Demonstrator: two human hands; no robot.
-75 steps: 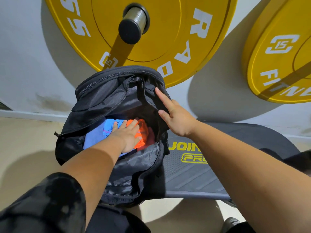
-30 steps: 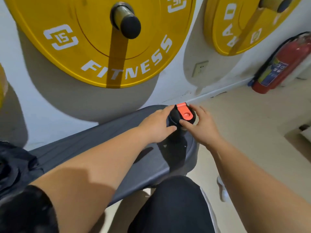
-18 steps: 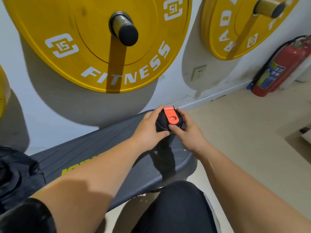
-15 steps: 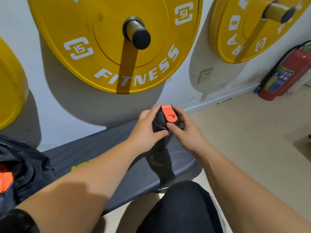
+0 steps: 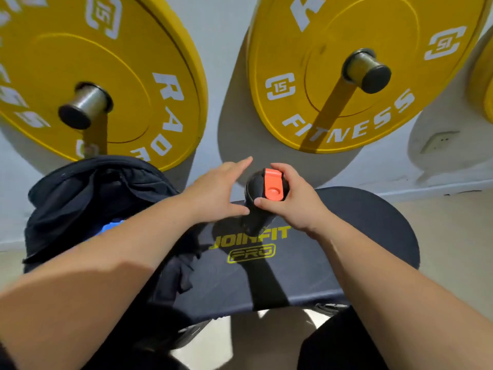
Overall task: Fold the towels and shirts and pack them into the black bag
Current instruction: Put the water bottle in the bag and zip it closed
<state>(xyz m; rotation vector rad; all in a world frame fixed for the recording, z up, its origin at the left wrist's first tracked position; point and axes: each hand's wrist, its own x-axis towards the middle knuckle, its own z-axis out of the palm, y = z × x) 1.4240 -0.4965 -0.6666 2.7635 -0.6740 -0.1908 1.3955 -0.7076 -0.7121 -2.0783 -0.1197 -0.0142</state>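
Bench (image 5: 346, 236), dark, padded, with yellow lettering, lies under both hands; 2 yellow round weight plates (image 5: 128, 62) hang on the white wall beyond them. Right hand (image 5: 296, 201) grips the orange-lidded black bottle (image 5: 256, 217) by its top. Left hand (image 5: 216, 188) is spread, fingers straight, thumb at the bottle's side. Black fabric bag (image 5: 80, 198), blue cloth (image 5: 112, 227) inside, sits left of the left hand.
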